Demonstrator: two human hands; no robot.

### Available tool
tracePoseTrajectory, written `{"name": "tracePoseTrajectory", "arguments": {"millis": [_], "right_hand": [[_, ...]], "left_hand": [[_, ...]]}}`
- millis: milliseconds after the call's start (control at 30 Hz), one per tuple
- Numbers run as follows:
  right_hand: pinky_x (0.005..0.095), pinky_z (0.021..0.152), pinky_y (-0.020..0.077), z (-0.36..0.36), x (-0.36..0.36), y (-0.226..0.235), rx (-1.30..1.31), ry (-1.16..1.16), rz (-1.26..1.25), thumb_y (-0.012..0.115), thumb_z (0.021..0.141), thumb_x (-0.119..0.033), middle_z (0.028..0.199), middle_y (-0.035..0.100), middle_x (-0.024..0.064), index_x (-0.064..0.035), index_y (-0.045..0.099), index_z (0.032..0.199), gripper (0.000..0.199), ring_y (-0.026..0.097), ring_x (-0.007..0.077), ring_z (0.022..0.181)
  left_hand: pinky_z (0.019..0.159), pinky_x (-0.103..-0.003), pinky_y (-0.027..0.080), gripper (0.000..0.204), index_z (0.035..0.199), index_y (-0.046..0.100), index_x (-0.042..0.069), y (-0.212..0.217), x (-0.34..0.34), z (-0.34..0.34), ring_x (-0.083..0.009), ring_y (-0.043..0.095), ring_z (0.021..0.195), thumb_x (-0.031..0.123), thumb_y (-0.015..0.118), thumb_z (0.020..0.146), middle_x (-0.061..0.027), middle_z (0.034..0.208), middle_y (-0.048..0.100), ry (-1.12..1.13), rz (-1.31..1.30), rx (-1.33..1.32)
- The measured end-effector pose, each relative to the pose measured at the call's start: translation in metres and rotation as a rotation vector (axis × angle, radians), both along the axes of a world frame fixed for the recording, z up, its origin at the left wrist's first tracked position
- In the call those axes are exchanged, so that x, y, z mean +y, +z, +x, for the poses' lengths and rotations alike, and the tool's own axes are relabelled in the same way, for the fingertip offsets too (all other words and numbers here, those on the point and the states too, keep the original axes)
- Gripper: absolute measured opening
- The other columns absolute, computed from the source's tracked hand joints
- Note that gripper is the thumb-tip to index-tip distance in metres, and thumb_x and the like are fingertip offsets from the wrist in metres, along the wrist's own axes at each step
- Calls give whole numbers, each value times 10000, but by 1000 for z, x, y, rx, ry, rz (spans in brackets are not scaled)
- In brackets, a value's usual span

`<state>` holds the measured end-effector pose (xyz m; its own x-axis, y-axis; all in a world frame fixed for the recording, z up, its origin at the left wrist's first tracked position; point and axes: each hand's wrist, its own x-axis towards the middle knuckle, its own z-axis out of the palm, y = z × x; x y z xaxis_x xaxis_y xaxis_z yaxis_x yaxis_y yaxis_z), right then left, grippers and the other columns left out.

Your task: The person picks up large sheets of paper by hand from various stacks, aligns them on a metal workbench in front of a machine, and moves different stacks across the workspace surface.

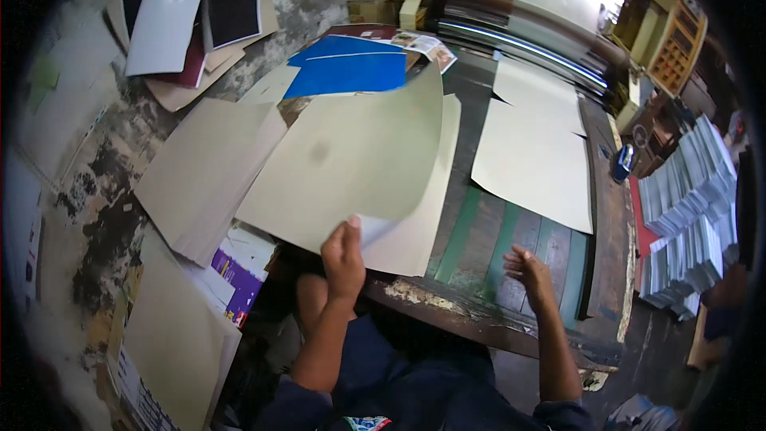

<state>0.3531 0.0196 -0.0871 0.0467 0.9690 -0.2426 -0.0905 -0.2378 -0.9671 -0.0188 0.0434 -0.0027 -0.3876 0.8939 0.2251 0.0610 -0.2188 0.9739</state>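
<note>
My left hand [345,262] is closed on the near edge of a large cream sheet [343,156], pinching it so that its right side curls up and a little of its whiter underside shows. Beneath that sheet lies a stack of similar sheets [403,254]. My right hand [530,275] holds nothing; its fingers are apart above the green belts [499,249] of the table. Beyond it, overlapping pale sheets [535,152] lie on the belts and reach back toward the rollers of a machine [523,44].
Blue sheets [351,68] lie behind the stack. On the left are another thick pile of board [211,168] and a lower stack [171,327]. A metal rail [594,215] edges the table's right side. Piles of folded paper [686,223] stand at the far right.
</note>
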Motion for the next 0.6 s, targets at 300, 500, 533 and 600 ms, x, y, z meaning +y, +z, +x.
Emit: {"name": "tracePoseTrajectory", "arguments": {"millis": [300,500,533,600], "right_hand": [[316,676,515,-31,-55,24,503,37,-97,629,891,-393,879,647,135,-3,556,1071,436,630,179,749],[358,636,508,-37,-102,-4,589,-206,-339,579,947,-325,765,563,68,-25,517,1069,329,498,146,604],[357,660,507,-37,-111,-14,609,-206,-350,567,955,-348,815,569,80,-43,501,1094,342,504,146,642],[363,663,503,-39,-123,-26,661,-195,-407,536,968,-371,791,563,78,-61,487,1114,346,491,149,624]], "left_hand": [[1082,-551,288,242,766,657,73,10,-38,38,-239,652,853,287,669,881,-12,760,678,-720,300,660],[1104,-570,255,628,1193,653,122,7,-11,13,-301,441,1338,481,786,695,-62,1289,614,-621,258,1010],[1110,-550,259,657,1206,647,122,2,-6,5,-307,448,1334,485,794,679,-61,1291,615,-646,206,986],[1109,-493,298,655,1174,666,108,-5,-1,-5,-315,487,1300,417,842,624,-64,1234,652,-660,136,937]]}}
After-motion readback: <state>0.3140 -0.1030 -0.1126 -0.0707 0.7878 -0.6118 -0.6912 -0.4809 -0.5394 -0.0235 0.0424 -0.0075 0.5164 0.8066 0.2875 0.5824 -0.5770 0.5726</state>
